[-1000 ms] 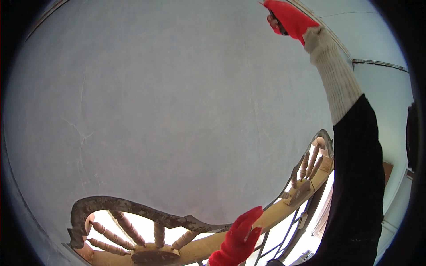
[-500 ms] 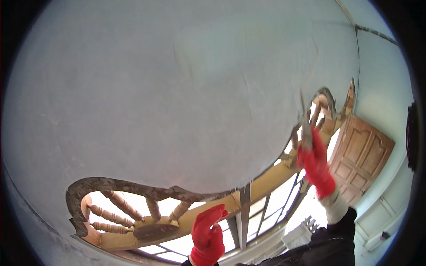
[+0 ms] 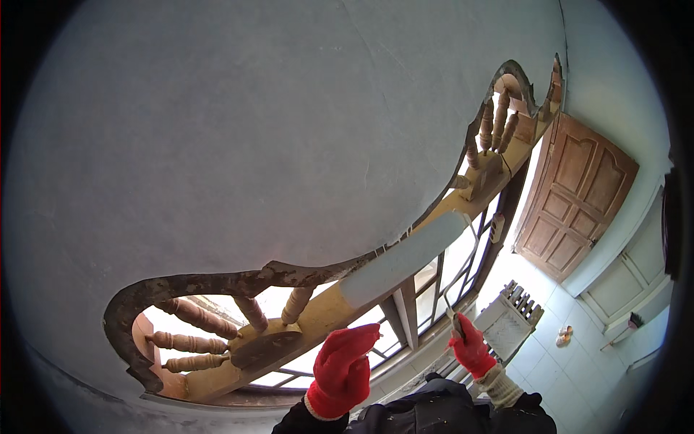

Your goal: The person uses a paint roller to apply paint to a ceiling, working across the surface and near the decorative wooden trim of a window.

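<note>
My right hand [image 3: 472, 347], in a red glove, is closed around the handle of a paint roller [image 3: 405, 258]. The roller's long pale sleeve appears in front of the yellow wooden beam; whether it touches anything I cannot tell. Its thin bent wire frame [image 3: 475, 249] runs from the sleeve's far end down to the handle. Lower middle, my left hand [image 3: 341, 372], also red-gloved, is raised with fingers loosely bent and the thumb apart from them. Nothing shows in it. A large pale grey plastered surface [image 3: 238, 137] spreads above both hands.
A wavy dark-edged wooden frame [image 3: 195, 282] with turned spindles [image 3: 195, 318] borders the plaster. Below the yellow beam [image 3: 318, 311] are barred window panes. To the right stand a panelled wooden door [image 3: 578, 195], a pale slatted piece [image 3: 506, 322] and a tiled floor [image 3: 557, 369].
My right hand has come down from the upper right toward my body, bringing the roller off the plaster. The view has tilted, showing more floor. My left hand stays raised, its fingers a little straighter.
</note>
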A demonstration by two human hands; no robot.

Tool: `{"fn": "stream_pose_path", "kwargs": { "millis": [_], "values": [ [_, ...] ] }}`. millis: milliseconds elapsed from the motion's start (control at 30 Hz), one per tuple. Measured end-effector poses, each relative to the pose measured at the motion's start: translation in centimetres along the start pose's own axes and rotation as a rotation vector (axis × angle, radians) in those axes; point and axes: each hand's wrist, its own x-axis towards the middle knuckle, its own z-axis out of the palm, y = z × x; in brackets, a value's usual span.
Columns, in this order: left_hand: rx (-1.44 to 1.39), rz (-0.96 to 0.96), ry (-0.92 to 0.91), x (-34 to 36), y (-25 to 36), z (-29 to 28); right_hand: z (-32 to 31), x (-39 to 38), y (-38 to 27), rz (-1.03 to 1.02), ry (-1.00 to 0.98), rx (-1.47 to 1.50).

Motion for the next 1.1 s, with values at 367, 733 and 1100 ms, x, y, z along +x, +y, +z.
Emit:
{"fn": "stream_pose_path", "kwargs": {
  "millis": [367,733,1100],
  "values": [
    [-0.033,0.01,0.004,1.1,-0.6,-0.8,0.5,4.7,-2.8,-0.018,0.027,0.032],
    [-0.242,-0.068,-0.013,2.9,-0.1,-0.1,-3.7,19.7,-21.9,-0.443,0.106,-0.126],
    [-0.16,0.101,0.076,4.3,0.5,-3.1,-8.7,33.9,-53.6,-0.569,0.06,-0.015]
  ]
}}
